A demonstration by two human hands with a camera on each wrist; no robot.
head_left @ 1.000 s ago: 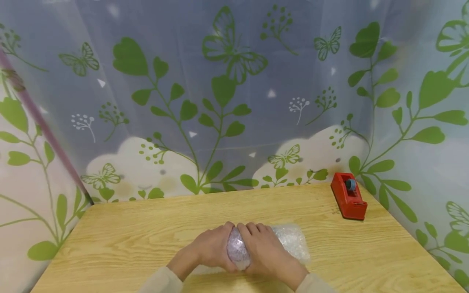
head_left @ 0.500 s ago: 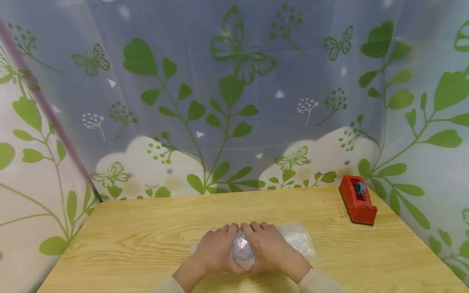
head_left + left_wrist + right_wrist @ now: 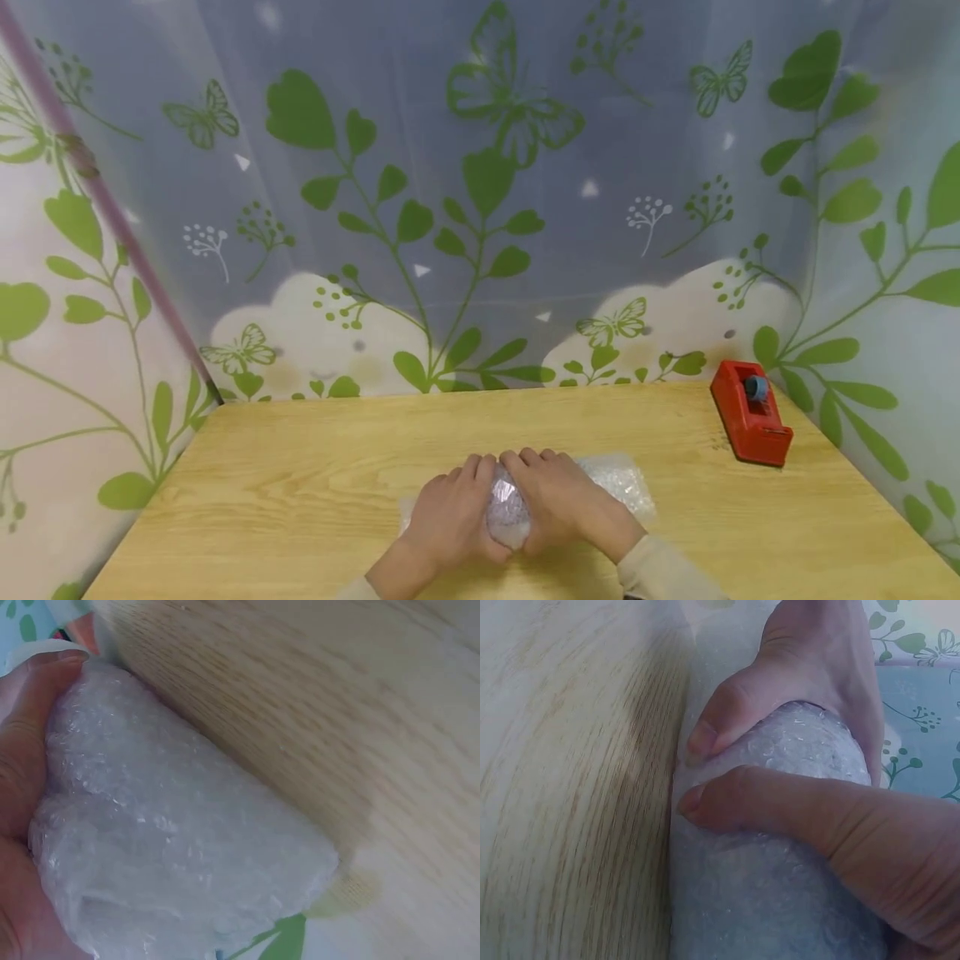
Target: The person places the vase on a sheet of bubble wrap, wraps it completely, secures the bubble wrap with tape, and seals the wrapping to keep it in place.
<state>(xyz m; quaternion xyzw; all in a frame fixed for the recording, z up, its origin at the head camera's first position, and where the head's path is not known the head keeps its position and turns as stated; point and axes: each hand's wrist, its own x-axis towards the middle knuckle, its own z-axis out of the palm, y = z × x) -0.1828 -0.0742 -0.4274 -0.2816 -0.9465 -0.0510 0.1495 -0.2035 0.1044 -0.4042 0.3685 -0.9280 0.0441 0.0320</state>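
A rounded bundle in bubble wrap, with a faint purple tint, lies on the table near the front. My left hand grips its left part, fingers over the top and thumb on the near side. Close beside it, my right hand holds the bundle the same way. Both thumbs press on the bubble wrap in the right wrist view, their tips a short way apart. One wrapped end sticks out past the left hand in the left wrist view. Whatever is inside the wrap cannot be made out.
A red tape dispenser with a blue roll core stands at the table's back right corner. The wood-grain table meets a leaf-and-butterfly printed curtain at the back and sides. The bundle's right end extends past my right hand.
The view has swung slightly left, so things sit farther right in the picture. My hands have shifted their hold a little on the bundle, showing more of the left end's wrap.
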